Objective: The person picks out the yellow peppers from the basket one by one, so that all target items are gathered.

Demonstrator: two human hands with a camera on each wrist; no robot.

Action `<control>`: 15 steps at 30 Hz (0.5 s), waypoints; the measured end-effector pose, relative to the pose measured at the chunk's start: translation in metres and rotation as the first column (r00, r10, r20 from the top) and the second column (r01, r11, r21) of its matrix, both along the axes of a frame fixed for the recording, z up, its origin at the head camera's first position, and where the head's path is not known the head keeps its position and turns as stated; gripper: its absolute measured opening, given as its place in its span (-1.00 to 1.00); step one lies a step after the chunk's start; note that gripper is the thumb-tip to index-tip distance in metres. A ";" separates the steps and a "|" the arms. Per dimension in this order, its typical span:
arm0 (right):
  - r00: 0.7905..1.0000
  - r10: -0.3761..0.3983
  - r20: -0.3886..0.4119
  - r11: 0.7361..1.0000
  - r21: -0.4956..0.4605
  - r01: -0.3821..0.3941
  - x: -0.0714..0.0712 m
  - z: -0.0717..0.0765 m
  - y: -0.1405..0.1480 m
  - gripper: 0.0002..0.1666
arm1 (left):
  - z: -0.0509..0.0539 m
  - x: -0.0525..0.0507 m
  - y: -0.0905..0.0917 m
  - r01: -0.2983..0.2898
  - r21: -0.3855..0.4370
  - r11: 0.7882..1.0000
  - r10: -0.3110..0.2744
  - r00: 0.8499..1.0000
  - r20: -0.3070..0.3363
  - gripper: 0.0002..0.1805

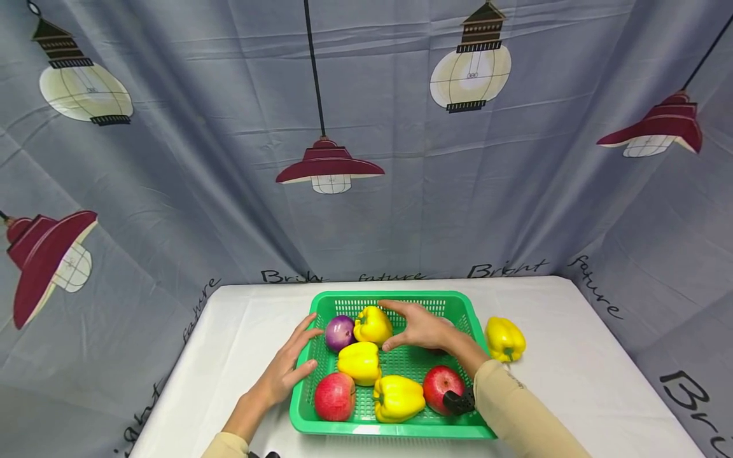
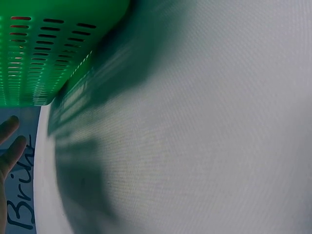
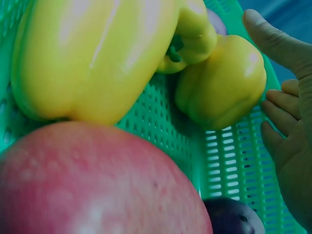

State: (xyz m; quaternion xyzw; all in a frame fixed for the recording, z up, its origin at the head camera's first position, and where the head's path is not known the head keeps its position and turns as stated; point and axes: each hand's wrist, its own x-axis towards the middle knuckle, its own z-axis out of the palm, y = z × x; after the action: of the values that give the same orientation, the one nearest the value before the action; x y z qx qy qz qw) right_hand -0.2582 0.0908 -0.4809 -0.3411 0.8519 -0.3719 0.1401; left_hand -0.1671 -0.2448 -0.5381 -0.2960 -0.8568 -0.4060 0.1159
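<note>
A green basket [image 1: 343, 427] holds yellow bell peppers, red apples and a round purple vegetable [image 1: 340, 333]. Over its back part, my right hand [image 1: 420, 324] reaches with thumb and fingers spread, beside the rear yellow bell pepper [image 1: 373, 325]. The right wrist view shows a gap between that hand and the nearest pepper [image 3: 222, 83]. My left hand [image 1: 286, 366] is at the basket's left rim, fingers extended; whether they touch it I cannot tell. Beneath the right wrist, a dark purple thing [image 3: 234, 217] shows in part.
Outside the basket, to its right, another yellow bell pepper [image 1: 505, 339] lies on the white table [image 1: 572, 394]. A red apple [image 1: 335, 396] sits front left in the basket, another [image 1: 443, 389] front right. A grey curtain [image 1: 401, 235] with printed lamps hangs behind.
</note>
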 end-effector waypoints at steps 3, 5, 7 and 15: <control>1.000 0.013 -0.015 1.000 -0.001 -0.013 -0.001 -0.001 -0.006 0.15 | 0.001 0.001 0.000 -0.001 -0.003 1.000 0.001 1.000 -0.002 -0.40; 0.999 0.023 -0.037 1.000 -0.003 -0.024 -0.002 -0.003 -0.010 0.17 | 0.002 0.001 0.000 -0.005 -0.001 1.000 0.005 1.000 0.004 -0.40; 0.998 0.028 -0.051 1.000 -0.006 -0.028 -0.003 -0.005 -0.013 0.19 | 0.002 0.002 0.000 -0.009 -0.002 1.000 0.009 1.000 0.016 -0.40; 0.993 -0.031 -0.116 0.999 -0.020 0.029 -0.003 -0.012 -0.020 0.07 | 0.001 0.002 0.000 -0.015 -0.005 1.000 0.015 1.000 0.025 -0.40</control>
State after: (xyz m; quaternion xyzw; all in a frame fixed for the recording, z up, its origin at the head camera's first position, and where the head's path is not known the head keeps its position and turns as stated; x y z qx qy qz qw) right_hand -0.2612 0.0709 -0.4926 -0.3508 0.8601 -0.3613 0.0813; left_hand -0.1655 -0.2446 -0.5375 -0.2850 -0.8613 -0.4067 0.1077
